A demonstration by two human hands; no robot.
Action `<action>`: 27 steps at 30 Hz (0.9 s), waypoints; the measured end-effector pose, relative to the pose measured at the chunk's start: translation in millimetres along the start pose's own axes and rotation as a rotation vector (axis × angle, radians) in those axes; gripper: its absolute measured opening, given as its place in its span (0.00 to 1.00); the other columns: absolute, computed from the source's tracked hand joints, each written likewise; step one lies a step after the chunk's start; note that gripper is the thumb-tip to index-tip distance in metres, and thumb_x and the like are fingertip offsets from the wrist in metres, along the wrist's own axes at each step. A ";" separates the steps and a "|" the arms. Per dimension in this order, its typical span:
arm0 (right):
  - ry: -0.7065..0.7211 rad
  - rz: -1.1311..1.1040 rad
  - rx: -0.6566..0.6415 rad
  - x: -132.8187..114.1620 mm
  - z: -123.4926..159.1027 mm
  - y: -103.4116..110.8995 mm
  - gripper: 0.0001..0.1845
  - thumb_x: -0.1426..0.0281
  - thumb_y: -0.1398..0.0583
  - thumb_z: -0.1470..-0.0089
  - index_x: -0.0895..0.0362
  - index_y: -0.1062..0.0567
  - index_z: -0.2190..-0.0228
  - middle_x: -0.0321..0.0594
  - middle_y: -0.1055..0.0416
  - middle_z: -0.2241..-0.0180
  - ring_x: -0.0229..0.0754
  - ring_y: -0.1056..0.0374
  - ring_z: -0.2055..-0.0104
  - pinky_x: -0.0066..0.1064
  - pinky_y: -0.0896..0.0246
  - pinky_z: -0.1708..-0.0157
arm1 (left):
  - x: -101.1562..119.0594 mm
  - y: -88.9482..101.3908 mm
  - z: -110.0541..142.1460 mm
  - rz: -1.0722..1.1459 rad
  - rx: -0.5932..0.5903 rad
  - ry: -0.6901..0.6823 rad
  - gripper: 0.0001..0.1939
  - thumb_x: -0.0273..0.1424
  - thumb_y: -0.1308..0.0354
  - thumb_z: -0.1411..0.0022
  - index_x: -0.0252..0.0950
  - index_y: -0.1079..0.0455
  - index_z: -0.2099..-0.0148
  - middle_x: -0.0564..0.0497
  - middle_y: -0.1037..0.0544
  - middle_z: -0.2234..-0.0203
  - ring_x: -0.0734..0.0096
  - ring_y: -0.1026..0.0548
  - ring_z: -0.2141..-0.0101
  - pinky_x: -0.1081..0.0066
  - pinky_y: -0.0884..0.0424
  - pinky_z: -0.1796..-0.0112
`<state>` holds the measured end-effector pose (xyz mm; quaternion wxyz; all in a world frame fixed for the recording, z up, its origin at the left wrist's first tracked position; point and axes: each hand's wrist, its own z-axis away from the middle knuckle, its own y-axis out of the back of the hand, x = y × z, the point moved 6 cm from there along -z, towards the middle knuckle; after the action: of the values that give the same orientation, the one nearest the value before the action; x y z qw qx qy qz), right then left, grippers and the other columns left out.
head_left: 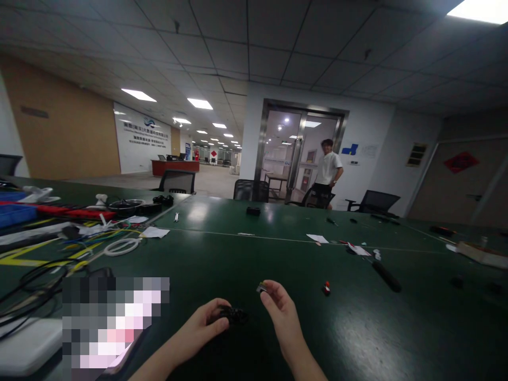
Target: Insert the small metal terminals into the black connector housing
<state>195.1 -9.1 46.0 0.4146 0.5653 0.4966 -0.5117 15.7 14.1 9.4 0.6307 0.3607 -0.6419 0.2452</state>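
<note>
My left hand (208,321) is closed around a small black object (237,316) with an uneven, shiny surface; it could be a coiled cable, but the dim light hides its kind. To its right, my right hand (281,307) pinches a small flat silver piece (261,288), like a metal plug, between thumb and fingers. The two held things are apart, just above the green table (198,264). A small red and white item (326,288) lies right of my right hand.
Cables (35,291), a white ring of tubing (122,246) and a blue bin (18,214) crowd the left side. Farther right lie a black-handled tool (386,275) and paper scraps (317,238). A person (328,168) stands beyond the table, by the glass door.
</note>
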 end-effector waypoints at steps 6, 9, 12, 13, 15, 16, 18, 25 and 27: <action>0.024 -0.070 0.078 8.9 -7.4 15.5 0.21 0.60 0.41 0.54 0.55 0.31 0.58 0.42 0.31 0.57 0.48 0.38 0.51 0.40 0.44 0.51 | 4.9 -0.3 0.4 0.020 -0.020 -0.013 0.18 0.42 0.46 0.43 0.36 0.37 0.54 0.51 0.28 0.66 0.69 0.32 0.65 0.71 0.39 0.64; 0.014 -0.102 0.146 12.8 -10.5 25.0 0.21 0.59 0.40 0.55 0.54 0.31 0.58 0.42 0.31 0.57 0.48 0.37 0.52 0.40 0.43 0.52 | 6.9 -1.0 1.3 0.023 -0.013 0.005 0.19 0.43 0.46 0.44 0.36 0.37 0.55 0.51 0.28 0.66 0.68 0.32 0.64 0.71 0.39 0.64; -0.006 -0.163 0.189 14.1 -12.2 31.3 0.22 0.59 0.39 0.56 0.53 0.30 0.58 0.41 0.31 0.57 0.46 0.37 0.54 0.38 0.41 0.54 | 6.7 -2.3 1.3 0.040 -0.011 0.015 0.20 0.44 0.45 0.45 0.36 0.37 0.56 0.51 0.28 0.66 0.68 0.32 0.64 0.71 0.40 0.64; -0.008 -0.190 0.208 13.5 -12.3 33.1 0.22 0.58 0.39 0.57 0.53 0.29 0.59 0.40 0.31 0.58 0.46 0.36 0.54 0.37 0.41 0.55 | 6.5 -2.4 1.0 0.046 -0.008 0.013 0.20 0.44 0.45 0.45 0.36 0.38 0.56 0.52 0.28 0.67 0.68 0.32 0.65 0.71 0.40 0.64; -0.007 -0.248 0.249 11.3 -11.7 35.9 0.22 0.57 0.38 0.59 0.53 0.28 0.61 0.39 0.30 0.60 0.45 0.36 0.56 0.35 0.40 0.57 | 6.1 -2.3 0.3 0.053 0.002 0.007 0.21 0.45 0.44 0.46 0.35 0.38 0.56 0.52 0.29 0.69 0.69 0.32 0.66 0.71 0.40 0.65; -0.004 -0.275 0.269 9.9 -11.2 37.0 0.22 0.57 0.37 0.60 0.53 0.28 0.61 0.39 0.30 0.61 0.44 0.35 0.57 0.35 0.40 0.58 | 5.9 -2.1 0.1 0.056 0.008 0.007 0.21 0.45 0.44 0.46 0.35 0.38 0.57 0.52 0.29 0.69 0.69 0.32 0.66 0.71 0.41 0.65; 0.001 -0.317 0.292 7.3 -10.1 38.0 0.22 0.57 0.36 0.62 0.53 0.27 0.63 0.38 0.29 0.63 0.43 0.34 0.60 0.34 0.39 0.60 | 5.4 -2.1 0.1 0.067 0.010 0.012 0.21 0.45 0.44 0.47 0.35 0.38 0.57 0.52 0.29 0.69 0.69 0.32 0.66 0.71 0.41 0.65; -0.008 -0.355 0.325 6.1 -9.4 39.7 0.21 0.58 0.36 0.62 0.53 0.26 0.64 0.37 0.28 0.66 0.40 0.34 0.65 0.31 0.37 0.64 | 3.4 -0.6 1.2 0.091 -0.001 0.014 0.18 0.42 0.45 0.44 0.36 0.38 0.56 0.52 0.29 0.67 0.68 0.32 0.64 0.70 0.40 0.63; -0.003 -0.355 0.331 6.9 -10.0 40.6 0.21 0.58 0.36 0.62 0.53 0.26 0.64 0.37 0.28 0.66 0.40 0.33 0.66 0.32 0.37 0.65 | 2.3 -0.1 1.4 0.096 -0.004 0.013 0.18 0.42 0.45 0.44 0.36 0.38 0.56 0.52 0.29 0.66 0.68 0.32 0.64 0.70 0.40 0.62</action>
<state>236.6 -5.0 38.9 0.2206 0.5285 0.4971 -0.6518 15.1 12.7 11.5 0.6231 0.3267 -0.6548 0.2760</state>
